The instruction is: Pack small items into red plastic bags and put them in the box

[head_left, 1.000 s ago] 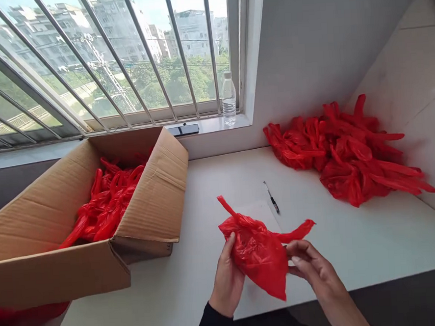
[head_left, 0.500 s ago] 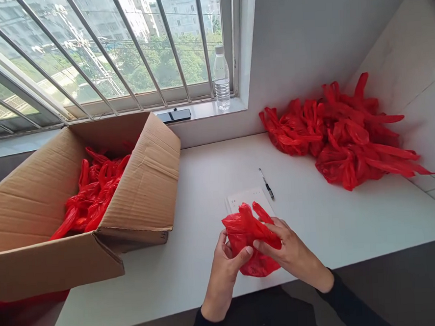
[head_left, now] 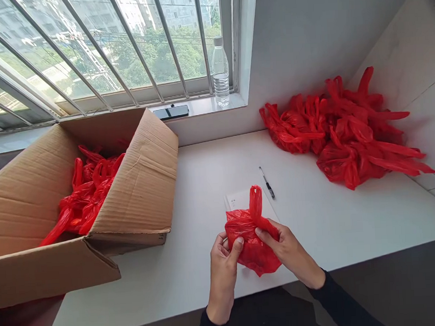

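A crumpled red plastic bag (head_left: 258, 256) is held up over the near part of the white table, between my two hands. My left hand (head_left: 223, 261) grips its left side, with the thumb across the front and the fingers partly hidden behind. On the other side my right hand (head_left: 281, 245) pinches the bag near the base of a handle loop, which points upward. Whatever the bag may contain cannot be made out. Just behind it, partly covered, lies a white notepad (head_left: 238, 201) with small dark marks, and a black pen (head_left: 267, 183) rests beside that.
An open cardboard box (head_left: 138, 192) with several red bags (head_left: 90, 190) inside stands at left. More bunched red bags (head_left: 349, 140) are piled against the wall at right. A water bottle (head_left: 220, 74) and a phone (head_left: 172, 112) sit on the windowsill.
The bag has been turned and bunched in my hands. One handle loop now stands upright where two ends stuck up before. My right fingers have shifted to a thumb pinch.
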`<state>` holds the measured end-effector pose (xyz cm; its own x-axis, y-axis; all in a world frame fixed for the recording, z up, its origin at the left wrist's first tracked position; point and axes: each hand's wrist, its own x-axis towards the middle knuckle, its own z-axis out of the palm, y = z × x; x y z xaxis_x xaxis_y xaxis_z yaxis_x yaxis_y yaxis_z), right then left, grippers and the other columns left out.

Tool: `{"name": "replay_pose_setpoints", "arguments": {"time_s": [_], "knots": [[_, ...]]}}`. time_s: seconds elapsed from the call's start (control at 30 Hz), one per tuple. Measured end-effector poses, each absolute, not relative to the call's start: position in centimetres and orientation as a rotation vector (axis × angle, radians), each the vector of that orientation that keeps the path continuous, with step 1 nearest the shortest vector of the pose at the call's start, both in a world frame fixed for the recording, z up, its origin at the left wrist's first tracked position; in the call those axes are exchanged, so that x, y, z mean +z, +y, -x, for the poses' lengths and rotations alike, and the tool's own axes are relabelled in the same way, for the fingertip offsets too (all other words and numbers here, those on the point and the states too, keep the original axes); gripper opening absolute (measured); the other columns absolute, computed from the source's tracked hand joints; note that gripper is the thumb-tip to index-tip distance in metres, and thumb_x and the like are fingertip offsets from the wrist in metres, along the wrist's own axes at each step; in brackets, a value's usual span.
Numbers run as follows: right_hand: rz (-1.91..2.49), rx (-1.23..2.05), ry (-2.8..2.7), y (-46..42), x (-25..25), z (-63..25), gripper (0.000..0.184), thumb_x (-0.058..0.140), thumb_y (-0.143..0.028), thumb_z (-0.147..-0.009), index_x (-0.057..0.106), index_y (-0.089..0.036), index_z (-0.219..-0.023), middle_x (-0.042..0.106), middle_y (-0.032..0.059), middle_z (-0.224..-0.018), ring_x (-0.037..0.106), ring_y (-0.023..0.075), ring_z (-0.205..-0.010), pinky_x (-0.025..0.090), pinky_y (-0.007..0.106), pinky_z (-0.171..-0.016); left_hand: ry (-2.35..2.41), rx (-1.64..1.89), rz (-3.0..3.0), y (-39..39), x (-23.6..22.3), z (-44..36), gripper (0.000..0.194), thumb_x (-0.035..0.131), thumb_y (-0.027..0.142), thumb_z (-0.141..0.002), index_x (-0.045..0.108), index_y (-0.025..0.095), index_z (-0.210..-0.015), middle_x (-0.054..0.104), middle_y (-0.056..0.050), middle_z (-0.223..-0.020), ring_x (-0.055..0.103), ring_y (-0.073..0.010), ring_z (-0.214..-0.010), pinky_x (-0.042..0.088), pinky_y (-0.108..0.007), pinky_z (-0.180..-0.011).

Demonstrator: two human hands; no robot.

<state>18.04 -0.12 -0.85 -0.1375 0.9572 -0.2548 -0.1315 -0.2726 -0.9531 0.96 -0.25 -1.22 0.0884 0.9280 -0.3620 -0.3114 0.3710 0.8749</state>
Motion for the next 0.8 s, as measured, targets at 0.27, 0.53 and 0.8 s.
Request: {"name": "replay_pose_setpoints", "arguments": {"time_s": [0.27, 0.53, 0.8], "knots": [[1.174, 1.596, -1.031, 0.3, 0.1, -18.0, 0.031, 0.063, -0.053, -0.100, 0.068, -0.023, -0.094, 0.064, -0.0009, -0.082, 0.057, 0.0173, -0.073, 0.046, 0.027, -0.064, 1.107, 1.039, -0.682, -0.1, -0.9, -0.7, 0.040, 0.081, 0.039, -0.084, 0.060, 0.018, -0.110, 0.079, -0.012, -0.105, 0.075, -0.0265, -0.092, 0.058, -0.036, -0.083], [1.159, 1.598, -0.881, 0.6, -0.1, -17.9, 0.030, 0.065, -0.053, -0.099, 0.069, -0.023, -0.096, 0.066, 0.0013, -0.086, 0.061, 0.0210, -0.078, 0.052, 0.032, -0.070, 1.007, 0.926, -0.711, 0.4, -0.8, -0.8, 0.057, 0.079, 0.045, -0.084, 0.059, 0.018, -0.130, 0.072, -0.017, -0.125, 0.070, -0.0327, -0.110, 0.057, -0.043, -0.092], [1.029, 1.663, -0.949, 0.1, 0.5, -19.1, 0.036, 0.059, -0.049, -0.103, 0.063, -0.028, -0.133, 0.068, 0.0055, -0.121, 0.064, 0.0256, -0.106, 0.053, 0.040, -0.095, 1.041, 1.022, -0.676, 0.7, -0.3, -1.4, 0.047, 0.075, 0.042, -0.089, 0.061, 0.022, -0.129, 0.068, -0.013, -0.131, 0.067, -0.0301, -0.114, 0.053, -0.042, -0.099]]}}
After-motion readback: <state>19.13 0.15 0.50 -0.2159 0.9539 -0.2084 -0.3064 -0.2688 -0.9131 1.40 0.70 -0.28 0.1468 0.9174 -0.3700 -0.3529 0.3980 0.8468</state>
